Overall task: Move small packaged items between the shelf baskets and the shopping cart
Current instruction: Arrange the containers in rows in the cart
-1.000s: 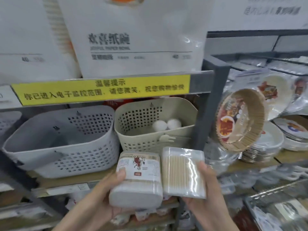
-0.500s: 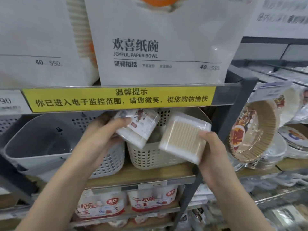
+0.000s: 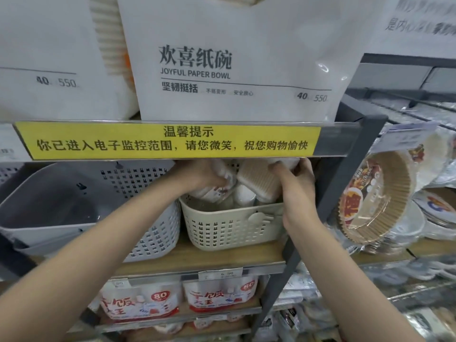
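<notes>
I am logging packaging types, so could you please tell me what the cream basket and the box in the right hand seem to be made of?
Cream perforated basket: apparently moulded matte plastic, judging by its uniform punched slots. Clear rectangular box of wooden sticks, held by the right hand: probably glossy transparent plastic, since the tan sticks show through.

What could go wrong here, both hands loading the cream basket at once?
1. The left hand with its white labelled toothpick jar and the right hand with its clear flat box of wooden sticks crowd the cream perforated plastic basket; they might collide.
2. The yellow notice strip hides the fingertips, so the release is partly blind.
</notes>
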Motion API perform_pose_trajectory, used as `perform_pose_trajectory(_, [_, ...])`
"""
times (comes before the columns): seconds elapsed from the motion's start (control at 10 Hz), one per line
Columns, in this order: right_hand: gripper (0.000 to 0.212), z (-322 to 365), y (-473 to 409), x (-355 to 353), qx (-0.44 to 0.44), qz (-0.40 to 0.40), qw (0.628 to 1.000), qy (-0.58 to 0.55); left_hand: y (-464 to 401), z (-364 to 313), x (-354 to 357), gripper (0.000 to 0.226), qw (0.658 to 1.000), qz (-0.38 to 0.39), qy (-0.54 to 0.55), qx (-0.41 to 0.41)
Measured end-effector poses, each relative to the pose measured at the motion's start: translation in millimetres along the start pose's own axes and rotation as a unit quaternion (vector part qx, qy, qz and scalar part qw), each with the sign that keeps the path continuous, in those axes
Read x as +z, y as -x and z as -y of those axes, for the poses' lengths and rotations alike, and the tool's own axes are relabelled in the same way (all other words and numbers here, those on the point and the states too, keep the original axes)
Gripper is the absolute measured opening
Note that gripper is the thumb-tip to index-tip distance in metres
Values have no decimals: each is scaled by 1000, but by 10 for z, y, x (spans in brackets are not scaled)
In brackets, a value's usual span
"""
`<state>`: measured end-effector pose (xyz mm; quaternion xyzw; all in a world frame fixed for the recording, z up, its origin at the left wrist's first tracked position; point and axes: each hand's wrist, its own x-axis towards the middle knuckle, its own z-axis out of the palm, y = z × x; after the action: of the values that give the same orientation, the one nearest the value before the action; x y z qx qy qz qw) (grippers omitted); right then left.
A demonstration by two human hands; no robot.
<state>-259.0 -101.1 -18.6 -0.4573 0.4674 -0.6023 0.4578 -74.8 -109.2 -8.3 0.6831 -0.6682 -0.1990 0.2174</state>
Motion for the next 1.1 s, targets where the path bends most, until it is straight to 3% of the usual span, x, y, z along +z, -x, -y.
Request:
perform_pose_trajectory(0.1, [35,4,-83,54,-10,-16,1000,8,-295,105,185,38,976,89,-197,39])
perform_pose_trajectory(0.4, [30,-15,-225,25,17,9,1000,8,-553,215,400,38,932,191,-307,32])
perform_pose_trajectory(0.6, [26,-47,-311,13,37,16,999,25,-573,244,383,39,910,321,-258,-47])
perform_pose_trajectory(0.7, [25,-76,-346,11,46,36,997,49,-531,169,319,55,890,294,-348,-20])
perform_pose_trajectory(0.9, [27,-93,-386,24,35,84,994,57,-521,187,334,59,906,218,-362,-21])
perform_pose_trajectory(1.0, [27,-87,-392,26,32,134,988,77,-542,216,346,65,908,209,-363,-26])
perform_pose_trajectory(1.1, [28,-79,-397,41,52,246,955,159,-683,334,348,59,923,202,-325,-33])
